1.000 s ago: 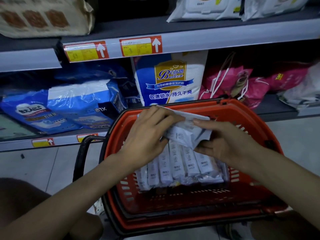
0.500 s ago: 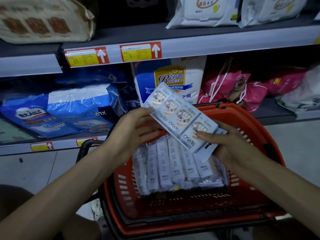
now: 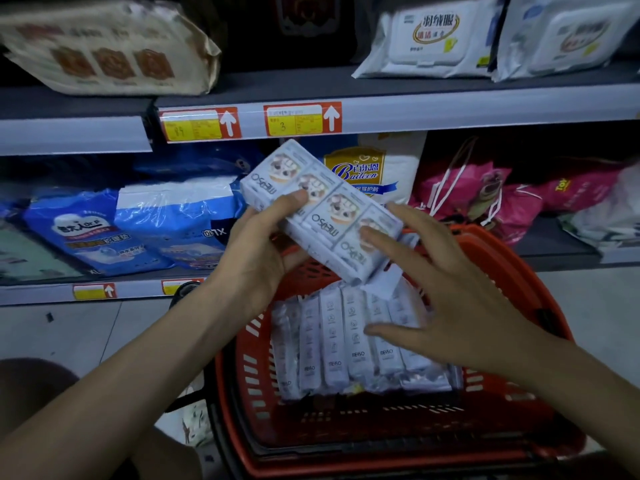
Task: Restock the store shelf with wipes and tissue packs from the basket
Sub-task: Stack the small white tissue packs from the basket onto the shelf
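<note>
A white strip of tissue packs, printed with cartoon pictures, is held tilted above the red basket. My left hand grips its upper left half, thumb on the front. My right hand is spread open at the strip's lower right end, with only the index fingertip resting on it. Several more white tissue packs stand side by side in the basket. The upper shelf runs above, with white wipes packs on its right part.
A brown pack lies on the upper shelf's left. The lower shelf holds blue care-pad bags, a white and blue bag and pink bags. Red and yellow price tags line the shelf edge. The basket stands on a grey tiled floor.
The strip came up out of the basket and rose towards the shelf. My right hand let go of its lower end and spread its fingers; my left hand keeps hold.
</note>
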A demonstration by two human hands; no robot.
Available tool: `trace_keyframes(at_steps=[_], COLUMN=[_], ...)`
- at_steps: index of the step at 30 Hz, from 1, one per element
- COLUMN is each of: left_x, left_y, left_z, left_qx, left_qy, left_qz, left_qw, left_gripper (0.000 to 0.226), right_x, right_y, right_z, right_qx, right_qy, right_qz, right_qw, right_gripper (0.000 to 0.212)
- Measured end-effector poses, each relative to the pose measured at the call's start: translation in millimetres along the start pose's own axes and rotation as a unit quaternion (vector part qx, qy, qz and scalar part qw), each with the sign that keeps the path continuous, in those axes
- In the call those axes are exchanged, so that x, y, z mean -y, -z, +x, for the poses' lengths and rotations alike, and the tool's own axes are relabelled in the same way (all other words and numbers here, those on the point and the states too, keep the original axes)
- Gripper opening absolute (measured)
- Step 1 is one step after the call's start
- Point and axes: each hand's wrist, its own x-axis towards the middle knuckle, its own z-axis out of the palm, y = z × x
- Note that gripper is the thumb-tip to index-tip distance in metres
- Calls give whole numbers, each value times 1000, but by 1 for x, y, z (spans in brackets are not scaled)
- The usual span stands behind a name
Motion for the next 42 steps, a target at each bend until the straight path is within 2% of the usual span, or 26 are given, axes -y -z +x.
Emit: trace_keyframes(at_steps=[1, 3, 6, 9, 12, 14, 15, 17, 20, 23, 26, 28, 30, 33, 35, 39, 42], left_x=[-2, -5, -3, 0, -1, -1, -2, -3, -7, -9, -11, -10, -8, -8, -13, -31, -53], left_y=[0, -1, -3, -5, -5, -2, -1, 2, 2, 1, 0, 1, 1, 1, 3, 3, -1], left_z=[-1, -4, -9, -10, -12, -14, -15, -15, -16, -18, -19, -22, -27, -37, -45, -67, -83], left_qx=[3, 17, 43, 64, 72, 76, 75, 70, 81, 94, 92, 86, 82, 73, 68, 77, 88], left_qy=[-2, -2, 4, 11, 12, 21, 23, 11, -34, -95, -156, -207, -261, -305, -324, -342, -349], left_qz=[-7, -9, 3, 5, -12, -21, -16, 5, 60, 120, 155, 197, 262, 322, 346, 401, 420], left_qw=[1000, 1000, 999, 998, 997, 997, 997, 997, 994, 984, 971, 954, 925, 893, 878, 846, 833], left_gripper=[47, 48, 37, 34, 49, 52, 50, 44, 41, 41, 50, 55, 61, 72, 77, 88, 98], right_x=[-2, -3, -3, 0, 5, 11, 15, 19, 17, 11, 10, 11, 13, 21, 29, 49, 75], right_y=[-1, -4, -5, 0, 4, 6, 8, 15, 23, 20, 15, 14, 16, 21, 29, 54, 77], right_z=[1, 8, 15, 18, 17, 16, 16, 16, 16, 14, 15, 16, 19, 22, 23, 28, 36], right_qx=[-1, -48, -155, -223, -229, -245, -251, -253, -231, -173, -154, -151, -140, -135, -140, -174, -211], right_qy=[36, 67, 112, 126, 86, -3, -55, -143, -227, -287, -306, -302, -282, -241, -217, -158, -117], right_qz=[-79, -165, -223, -226, -139, 22, 125, 318, 530, 628, 681, 705, 713, 694, 659, 543, 465], right_qw=[996, 983, 956, 940, 960, 969, 958, 902, 783, 703, 647, 623, 626, 665, 707, 806, 852], right_gripper=[99, 88, 54, 37, 36, 44, 46, 42, 28, 33, 42, 48, 49, 41, 40, 57, 53])
